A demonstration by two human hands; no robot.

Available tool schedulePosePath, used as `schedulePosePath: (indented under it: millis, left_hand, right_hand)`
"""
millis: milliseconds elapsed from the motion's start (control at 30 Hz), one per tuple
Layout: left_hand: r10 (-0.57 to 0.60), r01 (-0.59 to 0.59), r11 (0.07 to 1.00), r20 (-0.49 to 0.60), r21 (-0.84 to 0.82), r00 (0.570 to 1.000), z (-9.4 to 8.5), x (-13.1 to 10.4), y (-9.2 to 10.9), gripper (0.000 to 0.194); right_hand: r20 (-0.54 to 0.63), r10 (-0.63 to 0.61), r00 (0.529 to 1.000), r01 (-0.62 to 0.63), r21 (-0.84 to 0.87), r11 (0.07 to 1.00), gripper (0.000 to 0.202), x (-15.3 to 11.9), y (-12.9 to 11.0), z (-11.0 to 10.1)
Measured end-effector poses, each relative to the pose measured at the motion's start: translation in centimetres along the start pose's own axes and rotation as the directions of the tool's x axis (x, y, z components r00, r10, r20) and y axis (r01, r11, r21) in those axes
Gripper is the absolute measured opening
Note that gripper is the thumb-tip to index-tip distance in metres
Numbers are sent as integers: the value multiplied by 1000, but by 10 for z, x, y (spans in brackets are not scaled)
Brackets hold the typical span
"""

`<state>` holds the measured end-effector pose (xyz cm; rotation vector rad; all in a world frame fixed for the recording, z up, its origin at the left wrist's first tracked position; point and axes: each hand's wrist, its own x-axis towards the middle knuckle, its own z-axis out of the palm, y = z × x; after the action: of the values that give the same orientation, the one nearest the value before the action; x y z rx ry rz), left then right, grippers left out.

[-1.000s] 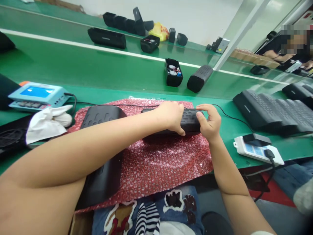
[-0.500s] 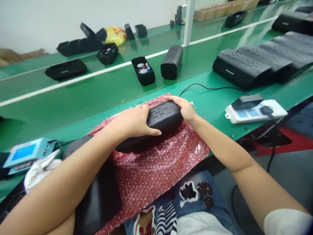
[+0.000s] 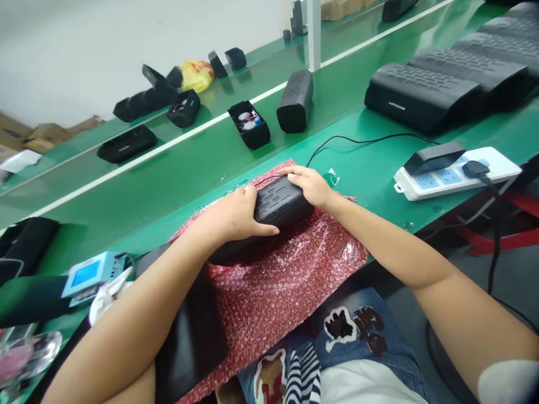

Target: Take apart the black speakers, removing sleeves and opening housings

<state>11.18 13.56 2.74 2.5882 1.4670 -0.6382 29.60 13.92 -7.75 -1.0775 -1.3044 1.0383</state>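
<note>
We have both hands on a long black case (image 3: 280,203) with little slots in its top. It lies on the red bubble wrap (image 3: 278,303), on the green table (image 3: 357,126). Our left hand (image 3: 236,214) is half open, with its thumb on the near side of the case. Our right hand (image 3: 312,186) is bent around the other end, with its thumb near the top edge. So the step we are on looks like holding the case between our two hands. We think any move from here needs both hands to hold on snugly, so it does not tip or slide on the bumpy wrap. We can't see what is inside this case.

From our case, a small open box (image 3: 258,139) sits at 11 o'clock. In it are two round silver parts (image 3: 245,118), some thin red wires and a blue bit (image 3: 257,120). At 10 o'clock is one more open box (image 3: 183,118), with something reddish in it, too small to tell. A case with slots (image 3: 296,94) lies at 12 o'clock, and we can't see inside it. At 2 o'clock, more black cases (image 3: 421,100) sit in a row.
</note>
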Motion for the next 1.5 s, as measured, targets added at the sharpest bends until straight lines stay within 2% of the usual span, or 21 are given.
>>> schedulePosePath:
  millis: [167,333,600,767,867,967,1033,1167,1300,1400,1500]
  left_hand:
    - [-14,13,1000,-54,-18,998,11,-9,2,85]
    - [48,-46,999,-139,18,989,23,-20,6,102]
    - [-9,-2,998,-157,-69,988,26,-12,1,103]
    - [6,-27,994,-198,-103,980,33,-9,-2,108]
    - [40,-82,988,-289,-133,957,40,-10,-6,107]
    - [127,-189,974,-397,-123,909,46,-20,-13,88]
    - [147,-186,980,-365,-72,919,48,-28,-17,84]
    - [113,-125,991,-236,-37,965,46,-32,-28,102]
    - [158,-190,968,-190,-163,969,35,-13,-45,100]
    - [166,-203,940,-154,-272,974,28,-1,-57,98]
    - [154,-192,924,-136,-330,979,24,3,-61,96]
  right_hand:
    - [-35,37,999,-34,91,995,27,1,2,3]
    - [-53,53,997,-47,117,992,23,-5,-2,3]
    - [-79,71,994,-63,93,994,20,-1,-3,1]
    - [-71,78,994,-70,108,992,20,0,-2,0]
    - [-77,83,994,-74,111,991,19,0,-4,1]
    - [-100,114,988,-104,106,989,19,1,-6,3]
    - [-117,156,981,-144,102,984,18,3,-8,4]
    - [-130,225,966,-220,53,974,13,20,-13,8]
    - [-127,295,947,-296,4,955,17,45,-20,12]
    - [-140,413,900,-418,-6,909,21,58,-24,16]
    - [-108,507,855,-509,14,861,16,65,-23,16]
